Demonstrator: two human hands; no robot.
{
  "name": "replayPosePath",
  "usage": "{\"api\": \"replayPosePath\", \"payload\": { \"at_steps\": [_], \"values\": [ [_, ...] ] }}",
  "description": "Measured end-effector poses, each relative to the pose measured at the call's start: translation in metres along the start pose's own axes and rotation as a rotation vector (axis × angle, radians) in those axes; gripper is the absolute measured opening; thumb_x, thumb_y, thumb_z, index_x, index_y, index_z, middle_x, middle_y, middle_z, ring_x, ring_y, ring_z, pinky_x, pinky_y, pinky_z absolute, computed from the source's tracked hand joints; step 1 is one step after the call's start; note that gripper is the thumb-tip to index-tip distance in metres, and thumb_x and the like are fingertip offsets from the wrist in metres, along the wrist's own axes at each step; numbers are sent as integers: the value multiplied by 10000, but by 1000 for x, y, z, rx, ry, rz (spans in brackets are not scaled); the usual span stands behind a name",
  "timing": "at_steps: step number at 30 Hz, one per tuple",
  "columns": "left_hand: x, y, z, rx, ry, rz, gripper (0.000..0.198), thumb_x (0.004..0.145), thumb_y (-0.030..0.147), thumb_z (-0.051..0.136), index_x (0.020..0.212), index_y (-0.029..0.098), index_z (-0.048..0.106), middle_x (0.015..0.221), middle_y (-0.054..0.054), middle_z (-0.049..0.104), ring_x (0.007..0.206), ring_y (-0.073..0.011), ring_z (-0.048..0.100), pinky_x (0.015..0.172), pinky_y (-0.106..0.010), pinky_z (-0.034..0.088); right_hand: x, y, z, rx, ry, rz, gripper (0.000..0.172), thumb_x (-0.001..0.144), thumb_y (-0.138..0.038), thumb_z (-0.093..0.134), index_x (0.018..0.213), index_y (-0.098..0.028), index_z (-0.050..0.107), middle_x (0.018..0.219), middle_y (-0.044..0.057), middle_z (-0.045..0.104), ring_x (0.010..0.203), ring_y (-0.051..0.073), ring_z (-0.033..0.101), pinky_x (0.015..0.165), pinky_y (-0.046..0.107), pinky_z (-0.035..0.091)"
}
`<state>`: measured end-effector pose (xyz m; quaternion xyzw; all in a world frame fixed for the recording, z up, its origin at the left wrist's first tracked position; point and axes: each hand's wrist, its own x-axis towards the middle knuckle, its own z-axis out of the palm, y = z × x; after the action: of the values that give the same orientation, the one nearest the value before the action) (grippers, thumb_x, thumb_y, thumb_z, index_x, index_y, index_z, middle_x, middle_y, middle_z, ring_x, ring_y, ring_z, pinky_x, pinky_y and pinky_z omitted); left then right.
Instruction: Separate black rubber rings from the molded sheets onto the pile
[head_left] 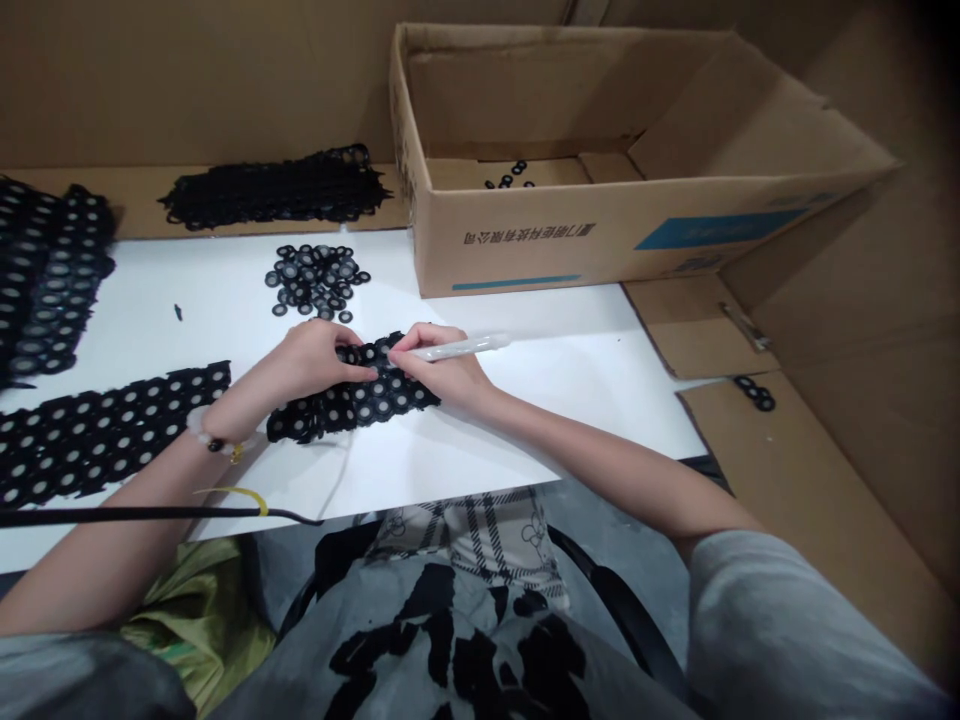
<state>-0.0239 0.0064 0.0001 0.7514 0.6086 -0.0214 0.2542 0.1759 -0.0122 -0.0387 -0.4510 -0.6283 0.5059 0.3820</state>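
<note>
A black sheet of joined rubber rings (pixel 352 398) lies on the white table (pixel 525 410) in front of me. My left hand (pixel 311 358) presses down on its upper left part, fingers closed on the sheet. My right hand (pixel 442 372) grips a clear, pen-like tool (pixel 461 348), its tip set against the sheet's top edge. A small pile of loose black rings (pixel 315 280) lies just beyond the sheet.
More ring sheets lie at the left (pixel 105 430), far left (pixel 45 280) and as a stack at the back (pixel 277 190). An open cardboard box (pixel 600 230) holding a few rings stands at the back right. A black cable (pixel 150 515) runs along the table's near edge.
</note>
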Motion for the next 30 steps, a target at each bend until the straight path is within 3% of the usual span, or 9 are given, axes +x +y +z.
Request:
{"api": "replayPosePath", "payload": {
  "at_steps": [3, 6, 11, 15, 21, 30],
  "values": [
    [1, -2, 3, -2, -87, 66, 398, 709, 586, 601, 623, 201, 546, 556, 19, 520, 566, -150, 468, 554, -274, 322, 0, 1, 0, -40, 6, -9, 146, 754, -314, 660, 695, -181, 640, 716, -1, 666, 681, 134, 584, 661, 279, 438],
    [0, -7, 3, -51, -131, 135, 415, 739, 573, 565, 580, 201, 474, 523, 35, 431, 531, -130, 391, 535, -271, 294, 1, 1, 0, -48, -21, -16, 158, 750, -329, 668, 697, -182, 644, 719, 0, 667, 680, 134, 578, 657, 279, 437],
    [1, -9, 5, -127, -68, 217, 395, 745, 540, 579, 571, 201, 478, 527, 34, 455, 543, -135, 400, 552, -270, 297, 2, 2, -1, -38, -42, -29, 163, 747, -337, 670, 694, -185, 644, 712, -3, 662, 665, 129, 565, 645, 276, 431],
    [1, -7, 6, -154, -29, 204, 381, 732, 532, 593, 565, 206, 487, 531, 31, 490, 554, -142, 419, 557, -272, 303, 1, 0, -2, -47, -37, -8, 167, 744, -341, 666, 686, -188, 635, 699, -2, 656, 654, 133, 562, 634, 278, 424],
    [1, -5, 6, -198, -59, 165, 355, 724, 520, 594, 588, 207, 497, 566, 27, 517, 576, -146, 440, 569, -273, 322, 0, 0, -1, -97, -49, -58, 157, 766, -325, 651, 691, -189, 632, 722, -3, 665, 664, 131, 562, 637, 271, 417],
    [0, -2, 4, -401, -168, 114, 335, 681, 463, 642, 571, 206, 458, 546, 50, 423, 563, -128, 390, 575, -260, 320, -2, 1, 6, -182, -39, -167, 166, 847, -310, 587, 730, -195, 619, 774, 0, 678, 732, 137, 594, 677, 276, 408]
  ]
}}
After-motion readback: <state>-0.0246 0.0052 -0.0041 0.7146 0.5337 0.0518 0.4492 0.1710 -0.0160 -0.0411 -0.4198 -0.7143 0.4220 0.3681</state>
